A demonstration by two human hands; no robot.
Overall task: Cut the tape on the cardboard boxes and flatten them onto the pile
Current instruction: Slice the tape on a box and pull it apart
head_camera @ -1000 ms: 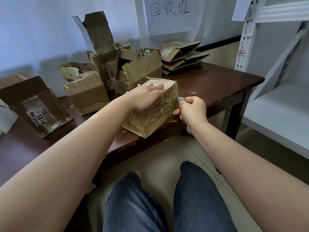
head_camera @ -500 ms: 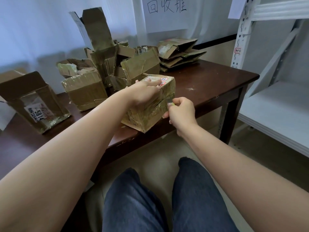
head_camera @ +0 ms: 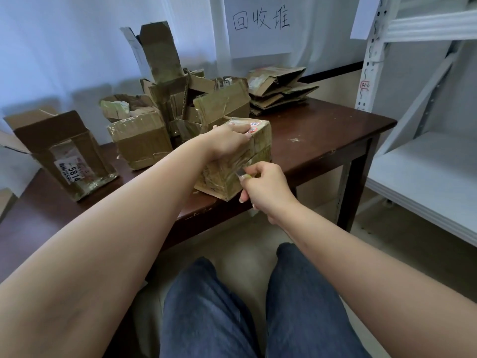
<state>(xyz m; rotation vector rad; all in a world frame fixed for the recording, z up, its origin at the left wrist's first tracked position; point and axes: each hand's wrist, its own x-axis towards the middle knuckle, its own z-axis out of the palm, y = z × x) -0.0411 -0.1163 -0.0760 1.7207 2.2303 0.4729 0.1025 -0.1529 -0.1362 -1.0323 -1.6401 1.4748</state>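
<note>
Hands at the desk's near edge, both on one taped box point(head_camera: 233, 161). Left hand point(head_camera: 227, 140) lies over the box's top, fingers curled down onto the far upper edge beside a red-and-white label, pressing it in place. Right hand point(head_camera: 263, 187) closed around a small cutter point(head_camera: 242, 174); thumb and forefinger pinch it, and its blade tip touches the glossy tape on the box's near side face. Box sits tilted, its lower corner at the near edge of the desk point(head_camera: 322, 140), slightly overhanging. Behind it, toward mid-desk, a cluster of opened boxes point(head_camera: 180, 104) with flaps up, crowding close against the far side of the held box. A sealed taped box point(head_camera: 140, 139) stands left of the cluster. Near the left edge, an open box with a 5814 label point(head_camera: 67, 156), leaning. At the far right corner, the pile of flattened cardboard point(head_camera: 278, 91), well apart from the hands. Paper sign with handwritten characters point(head_camera: 259, 24) on the wall above the pile. White metal shelving point(head_camera: 426, 125) to the right of the desk. Knees in dark blue trousers point(head_camera: 258, 306) below the near edge.
</note>
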